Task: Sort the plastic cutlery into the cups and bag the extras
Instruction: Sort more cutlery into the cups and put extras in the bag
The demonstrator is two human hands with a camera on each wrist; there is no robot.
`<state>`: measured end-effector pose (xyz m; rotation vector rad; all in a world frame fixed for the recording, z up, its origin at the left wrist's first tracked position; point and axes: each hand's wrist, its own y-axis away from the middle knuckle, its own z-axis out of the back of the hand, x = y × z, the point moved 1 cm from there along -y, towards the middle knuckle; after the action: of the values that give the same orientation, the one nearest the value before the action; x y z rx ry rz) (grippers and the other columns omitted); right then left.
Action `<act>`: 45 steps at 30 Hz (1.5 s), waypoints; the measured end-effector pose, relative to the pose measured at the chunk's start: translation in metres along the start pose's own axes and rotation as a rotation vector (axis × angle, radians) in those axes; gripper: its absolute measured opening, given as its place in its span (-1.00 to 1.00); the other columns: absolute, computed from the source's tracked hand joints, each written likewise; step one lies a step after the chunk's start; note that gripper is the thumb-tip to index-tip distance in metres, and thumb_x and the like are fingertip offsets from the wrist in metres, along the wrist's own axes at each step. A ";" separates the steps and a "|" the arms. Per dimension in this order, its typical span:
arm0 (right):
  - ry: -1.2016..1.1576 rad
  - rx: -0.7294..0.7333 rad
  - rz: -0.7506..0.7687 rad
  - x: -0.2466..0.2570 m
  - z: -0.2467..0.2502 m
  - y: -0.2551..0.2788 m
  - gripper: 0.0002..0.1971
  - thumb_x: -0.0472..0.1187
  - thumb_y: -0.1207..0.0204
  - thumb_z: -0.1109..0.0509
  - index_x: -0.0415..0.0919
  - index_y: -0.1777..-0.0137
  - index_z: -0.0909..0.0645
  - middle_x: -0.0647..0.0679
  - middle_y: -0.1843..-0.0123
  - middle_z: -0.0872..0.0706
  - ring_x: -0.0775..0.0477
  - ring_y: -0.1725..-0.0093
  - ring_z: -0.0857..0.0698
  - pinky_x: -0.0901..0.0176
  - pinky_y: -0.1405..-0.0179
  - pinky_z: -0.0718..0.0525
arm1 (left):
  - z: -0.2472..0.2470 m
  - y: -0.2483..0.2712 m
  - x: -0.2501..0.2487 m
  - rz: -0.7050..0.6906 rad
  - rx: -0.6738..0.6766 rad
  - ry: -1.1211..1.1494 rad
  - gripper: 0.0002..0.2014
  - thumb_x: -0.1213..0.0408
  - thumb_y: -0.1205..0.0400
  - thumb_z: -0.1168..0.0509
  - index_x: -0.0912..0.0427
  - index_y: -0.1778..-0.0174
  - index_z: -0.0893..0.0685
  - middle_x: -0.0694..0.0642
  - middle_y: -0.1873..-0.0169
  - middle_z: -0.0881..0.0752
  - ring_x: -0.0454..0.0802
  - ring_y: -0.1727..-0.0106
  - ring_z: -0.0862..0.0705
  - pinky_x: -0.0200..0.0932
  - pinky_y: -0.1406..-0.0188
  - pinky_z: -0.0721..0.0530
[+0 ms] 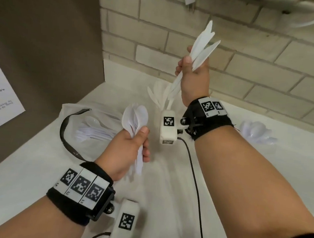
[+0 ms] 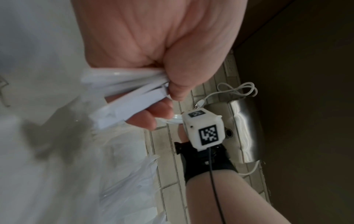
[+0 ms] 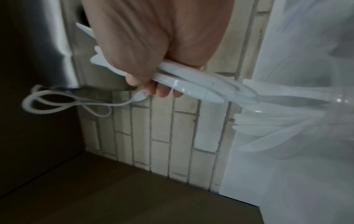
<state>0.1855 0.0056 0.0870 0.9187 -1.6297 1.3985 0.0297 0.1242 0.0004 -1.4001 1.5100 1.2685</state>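
White spoons [image 1: 134,117] (no legible labels)

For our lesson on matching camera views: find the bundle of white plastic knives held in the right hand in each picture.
Head: the knives fan up from the right hand, upper centre, before the brick wall.
Left wrist: not in it; only spoon handles in the left hand.
Right wrist: the knives stick out rightward from the fist, centre.
Shared landmark: the brick wall.
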 end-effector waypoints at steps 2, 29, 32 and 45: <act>-0.013 0.048 -0.042 -0.016 -0.003 -0.006 -0.84 -0.32 -0.68 -0.18 -0.12 -0.19 -0.48 -0.04 0.29 -0.58 0.00 0.28 -0.57 0.10 0.04 -0.61 | 0.003 -0.001 -0.003 -0.006 -0.017 0.015 -0.76 0.15 -0.70 -0.20 0.27 0.03 -0.62 0.06 0.43 -0.55 -0.05 0.47 -0.56 -0.13 0.43 -0.67; 0.024 0.147 -0.315 -0.012 0.044 0.017 -0.65 -0.38 -0.62 -0.30 -0.22 -0.39 -0.56 -0.09 -0.37 -0.65 0.09 -0.32 -0.60 0.32 -0.34 -0.46 | -0.015 -0.003 0.000 0.026 0.021 0.057 -0.77 0.13 -0.69 -0.21 0.21 0.10 -0.66 0.03 0.43 -0.66 -0.01 0.33 -0.72 -0.10 0.21 -0.69; 0.090 0.216 -0.299 0.017 0.054 0.053 -0.78 -0.36 -0.58 -0.37 -0.17 -0.19 -0.67 -0.10 -0.16 -0.76 0.08 -0.11 -0.71 0.27 -0.19 -0.60 | -0.026 -0.003 0.003 0.067 0.081 0.088 -0.78 0.14 -0.70 -0.20 0.19 0.09 -0.65 0.02 0.45 -0.64 0.02 0.26 -0.73 -0.06 0.05 -0.68; 0.603 0.362 -0.301 0.029 0.072 0.117 -0.80 -0.17 -0.54 -0.37 -0.19 0.30 -0.56 0.03 0.42 -0.58 0.07 0.38 -0.55 0.19 0.32 -0.53 | -0.064 0.005 0.008 0.033 0.293 0.063 -0.90 0.22 -0.67 -0.23 0.02 -0.07 -0.58 -0.08 0.43 -0.50 -0.15 0.45 -0.40 -0.24 0.48 -0.48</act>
<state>0.0605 -0.0510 0.0573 0.7912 -0.7738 1.5806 0.0307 0.0603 0.0107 -1.2372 1.6905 0.9819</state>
